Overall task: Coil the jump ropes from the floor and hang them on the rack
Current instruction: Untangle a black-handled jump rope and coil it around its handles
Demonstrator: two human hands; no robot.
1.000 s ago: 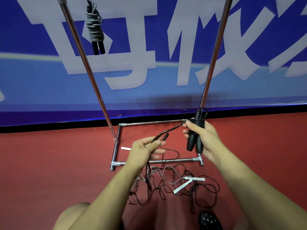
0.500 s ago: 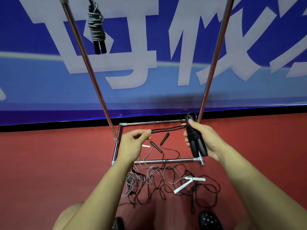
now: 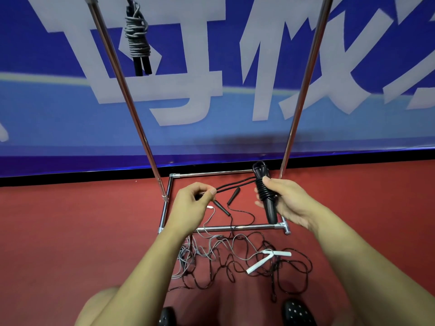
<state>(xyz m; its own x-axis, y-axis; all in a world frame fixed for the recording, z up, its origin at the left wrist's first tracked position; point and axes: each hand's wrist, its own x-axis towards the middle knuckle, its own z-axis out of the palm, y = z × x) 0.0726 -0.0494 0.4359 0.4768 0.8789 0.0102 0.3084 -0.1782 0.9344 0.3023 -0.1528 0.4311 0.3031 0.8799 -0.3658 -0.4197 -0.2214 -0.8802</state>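
Ahead of you hangs a blue banner (image 3: 70, 114) with large pale characters (image 3: 179, 90) across it and a lighter blue band along its lower half. A black strip (image 3: 70, 178) runs along its base where it meets the red floor (image 3: 58, 231). At the bottom edge you see two black shoes with white dots (image 3: 297, 312), and your bare knee (image 3: 98, 304) at lower left.

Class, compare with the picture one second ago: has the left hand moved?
Yes. The left hand has risen away from the rack's front base bar, towards its rear bar.
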